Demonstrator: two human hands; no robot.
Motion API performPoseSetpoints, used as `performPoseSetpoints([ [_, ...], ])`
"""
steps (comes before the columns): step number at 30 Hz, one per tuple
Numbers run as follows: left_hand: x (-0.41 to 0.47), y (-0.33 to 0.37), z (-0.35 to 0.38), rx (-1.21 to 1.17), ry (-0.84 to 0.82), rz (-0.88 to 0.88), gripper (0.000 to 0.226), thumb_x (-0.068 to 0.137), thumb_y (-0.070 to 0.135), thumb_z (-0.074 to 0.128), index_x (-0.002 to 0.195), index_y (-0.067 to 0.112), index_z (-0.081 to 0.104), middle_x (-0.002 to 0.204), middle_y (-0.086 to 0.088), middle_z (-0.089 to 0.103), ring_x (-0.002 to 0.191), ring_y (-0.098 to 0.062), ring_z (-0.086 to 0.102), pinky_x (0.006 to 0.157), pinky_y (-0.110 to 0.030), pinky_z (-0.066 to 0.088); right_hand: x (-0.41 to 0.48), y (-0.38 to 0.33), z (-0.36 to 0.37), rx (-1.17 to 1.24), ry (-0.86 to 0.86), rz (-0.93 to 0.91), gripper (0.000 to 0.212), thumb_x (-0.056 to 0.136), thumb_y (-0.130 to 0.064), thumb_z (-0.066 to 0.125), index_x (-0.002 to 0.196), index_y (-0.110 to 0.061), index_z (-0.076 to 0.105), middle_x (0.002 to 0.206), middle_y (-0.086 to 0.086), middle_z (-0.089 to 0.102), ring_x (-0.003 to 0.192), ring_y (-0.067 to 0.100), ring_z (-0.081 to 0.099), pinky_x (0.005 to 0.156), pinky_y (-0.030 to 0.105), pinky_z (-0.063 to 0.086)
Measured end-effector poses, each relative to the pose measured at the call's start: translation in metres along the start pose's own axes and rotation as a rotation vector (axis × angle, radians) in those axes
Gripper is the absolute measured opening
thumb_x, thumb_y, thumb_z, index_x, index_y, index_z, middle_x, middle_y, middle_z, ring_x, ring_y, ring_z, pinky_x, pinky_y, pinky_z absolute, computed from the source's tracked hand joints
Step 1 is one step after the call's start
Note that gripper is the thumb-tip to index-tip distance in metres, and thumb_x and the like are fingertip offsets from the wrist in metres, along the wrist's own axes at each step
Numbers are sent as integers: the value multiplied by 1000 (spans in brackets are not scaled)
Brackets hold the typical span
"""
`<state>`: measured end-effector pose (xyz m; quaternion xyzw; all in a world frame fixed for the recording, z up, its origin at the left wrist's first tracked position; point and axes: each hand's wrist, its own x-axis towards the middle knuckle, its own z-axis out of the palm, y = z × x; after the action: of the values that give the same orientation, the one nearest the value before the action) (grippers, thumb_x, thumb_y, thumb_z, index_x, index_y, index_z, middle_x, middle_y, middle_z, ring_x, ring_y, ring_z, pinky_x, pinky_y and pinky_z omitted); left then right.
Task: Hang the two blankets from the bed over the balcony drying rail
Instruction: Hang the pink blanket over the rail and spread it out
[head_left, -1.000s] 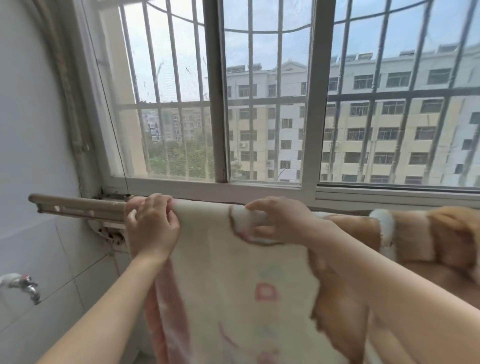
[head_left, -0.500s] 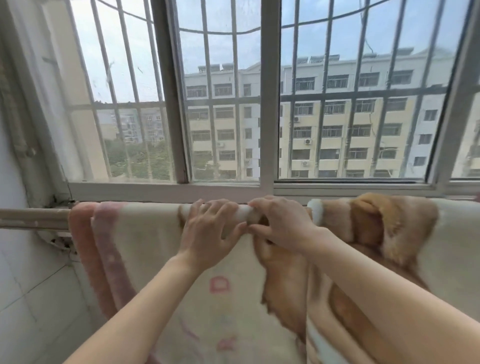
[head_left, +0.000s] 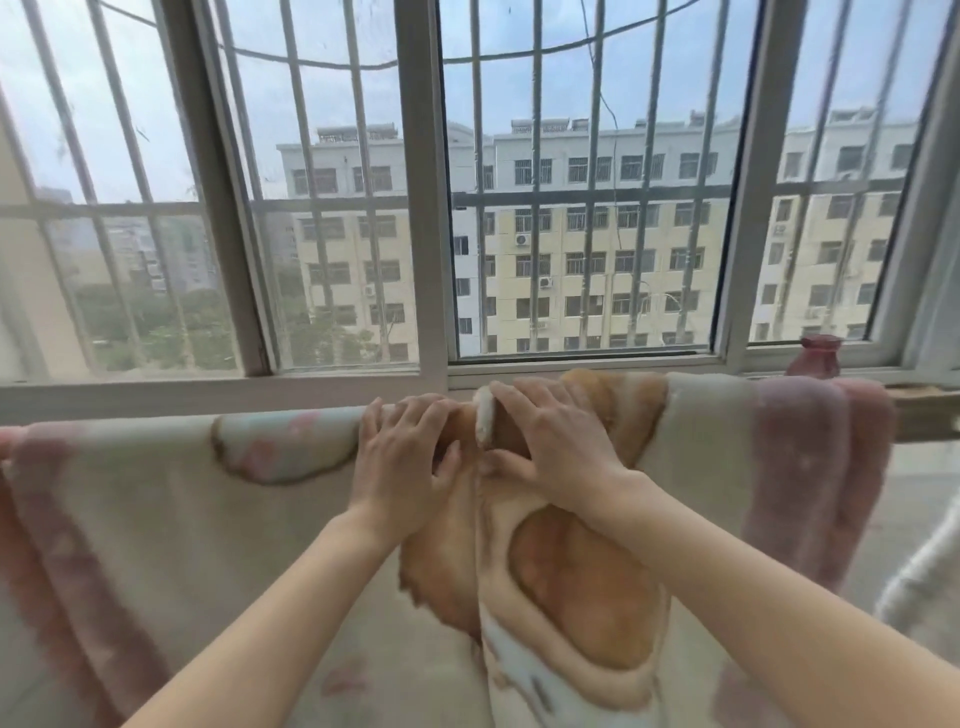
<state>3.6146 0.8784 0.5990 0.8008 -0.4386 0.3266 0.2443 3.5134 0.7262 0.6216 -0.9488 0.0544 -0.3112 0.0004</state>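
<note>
A cream blanket (head_left: 156, 493) with pink borders and an orange patch hangs over the drying rail (head_left: 924, 415), covering most of its length below the window. In the middle the cloth is bunched into a fold with a white edge (head_left: 484, 421). My left hand (head_left: 405, 462) lies flat on the blanket just left of that fold, fingers over the top of the rail. My right hand (head_left: 556, 441) presses on the bunched orange part right of it, fingers spread, thumb underneath. Whether this is one blanket or two overlapping I cannot tell.
Behind the rail runs a window sill (head_left: 208, 387) with sliding window frames and outer metal bars. A dark pink vase (head_left: 813, 356) stands on the sill at the right. A white fuzzy thing (head_left: 914, 577) shows at the lower right.
My view has swung right along the rail. My left hand slid from the blanket's left end to the middle, beside my right hand. The blanket lies spread wider along the rail.
</note>
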Motion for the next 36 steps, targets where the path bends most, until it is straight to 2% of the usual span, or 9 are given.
performPoseSetpoints([
  [3, 8, 15, 9, 6, -20, 0, 39, 78, 23, 66, 116, 18, 59, 122, 2, 60, 117, -22, 52, 109, -49, 20, -13, 17, -8, -34, 37, 6, 60, 82, -46, 60, 135, -25, 41, 134, 1, 47, 130, 20, 35, 113, 36, 13],
  [7, 16, 25, 17, -14, -3, -45, 36, 78, 15, 65, 113, 15, 60, 119, -2, 62, 114, -26, 55, 108, -50, 25, -29, 42, -16, -36, 81, 65, 50, 88, -38, 55, 135, -24, 45, 139, 0, 44, 133, 22, 32, 115, 43, 11],
  [14, 24, 38, 27, 44, -32, -151, 30, 84, 24, 57, 113, 21, 58, 122, -1, 58, 116, -28, 48, 101, -50, 27, -53, 87, -24, -52, 96, 207, 48, 95, -37, 40, 142, -25, 35, 149, 1, 33, 139, 20, 24, 115, 45, 12],
  [17, 27, 42, 33, 81, -33, -194, 28, 85, 24, 54, 112, 20, 58, 124, -3, 56, 119, -27, 44, 104, -51, 22, -62, 101, -26, -76, 116, 240, 47, 94, -31, 42, 141, -25, 38, 150, 2, 32, 139, 21, 25, 114, 47, 16],
  [22, 26, 40, 39, 93, -16, -249, 25, 83, 20, 54, 108, 18, 57, 120, -5, 56, 118, -28, 43, 105, -53, 18, -80, 126, -29, -159, 81, 405, 58, 91, -40, 47, 145, -25, 30, 150, 6, 30, 138, 21, 27, 111, 41, 22],
  [26, 28, 38, 42, 107, 2, -306, 22, 83, 19, 51, 105, 19, 57, 114, -6, 55, 116, -29, 42, 104, -59, 16, -86, 143, -32, -220, 59, 473, 61, 89, -31, 49, 145, -20, 28, 152, 7, 26, 140, 20, 22, 110, 39, 21],
  [30, 30, 27, 44, 116, 10, -320, 21, 84, 19, 51, 104, 18, 57, 114, -8, 54, 116, -31, 40, 104, -61, 15, -89, 151, -37, -270, 29, 541, 60, 90, -28, 48, 146, -27, 27, 150, 9, 26, 140, 24, 20, 110, 43, 22],
  [36, 28, 23, 39, 78, 33, -341, 22, 84, 19, 50, 105, 17, 55, 114, -8, 55, 115, -30, 42, 105, -59, 16, -81, 147, -31, -296, 33, 594, 60, 90, -33, 48, 145, -31, 25, 150, 7, 23, 140, 25, 17, 109, 49, 24],
])
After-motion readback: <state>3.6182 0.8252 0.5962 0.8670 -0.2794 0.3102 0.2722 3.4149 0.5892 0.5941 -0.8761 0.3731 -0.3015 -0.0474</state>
